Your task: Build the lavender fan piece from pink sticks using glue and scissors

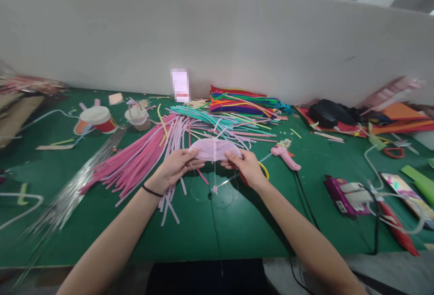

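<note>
Left hand (172,168), right hand (247,166) pinch fan (215,149) — cup (98,119) beyond

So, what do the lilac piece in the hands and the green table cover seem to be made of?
The lilac piece: likely fuzzy pipe cleaners, matte; ribbed parallel strands. The table cover: smooth green sheet, perhaps plastic; faint sheen.

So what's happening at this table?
A person grips a lilac fan of pipe cleaners at its two ends, with the left hand and the right hand, over the green table. Pink pipe cleaners lie spread to the left, a coloured stack behind, and a glue gun to the right.
</note>
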Demonstrator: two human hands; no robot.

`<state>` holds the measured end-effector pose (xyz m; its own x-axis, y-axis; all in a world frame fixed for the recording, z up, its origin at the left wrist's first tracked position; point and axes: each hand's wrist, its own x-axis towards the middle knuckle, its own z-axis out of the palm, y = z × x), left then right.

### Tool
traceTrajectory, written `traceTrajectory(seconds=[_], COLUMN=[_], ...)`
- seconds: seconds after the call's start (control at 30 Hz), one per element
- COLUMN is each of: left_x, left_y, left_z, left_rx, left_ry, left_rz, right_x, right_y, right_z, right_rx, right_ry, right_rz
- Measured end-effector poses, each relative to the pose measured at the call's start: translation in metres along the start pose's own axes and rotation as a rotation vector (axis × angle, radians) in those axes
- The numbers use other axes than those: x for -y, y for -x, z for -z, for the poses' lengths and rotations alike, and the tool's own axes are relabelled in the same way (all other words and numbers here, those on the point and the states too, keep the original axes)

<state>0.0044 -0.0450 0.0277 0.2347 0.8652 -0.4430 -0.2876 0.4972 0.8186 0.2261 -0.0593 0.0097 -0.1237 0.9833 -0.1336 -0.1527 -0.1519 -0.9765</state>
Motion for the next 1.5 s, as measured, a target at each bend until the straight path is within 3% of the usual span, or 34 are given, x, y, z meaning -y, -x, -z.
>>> traceTrajectory(seconds=[0.4,0.6,0.73,0.83,1.17,1.37,1.5], left_x=[-0.003,-0.001,0.001,0.003,0.001,0.002,0.001], left_y=[-0.009,-0.002,0.003,0.004,-0.002,-0.005,-0.003], left_z=[0.012,0.008,0.002,0.000,0.008,0.012,0.009], left_rx=[0.041,0.167,0.085,0.037,0.011,0.090,0.057], left_ry=[0.057,-0.227,-0.618,-0.774,-0.709,-0.512,-0.393], left_rz=[-0.143,-0.281,-0.624,-0.738,-0.667,-0.383,-0.415], right_x=[-0.009,-0.015,-0.013,-0.013,-0.011,-0.010,-0.008], right_y=[-0.009,-0.013,-0.011,-0.011,-0.009,-0.007,-0.005], right_z=[0.006,0.008,0.007,0.007,0.007,0.006,0.006], right_rx=[0.071,0.031,0.002,-0.002,-0.003,-0.036,-0.003], right_ry=[-0.198,-0.196,-0.221,-0.225,-0.185,-0.188,-0.198], right_rz=[0.039,0.073,0.083,0.076,0.083,0.094,0.099])
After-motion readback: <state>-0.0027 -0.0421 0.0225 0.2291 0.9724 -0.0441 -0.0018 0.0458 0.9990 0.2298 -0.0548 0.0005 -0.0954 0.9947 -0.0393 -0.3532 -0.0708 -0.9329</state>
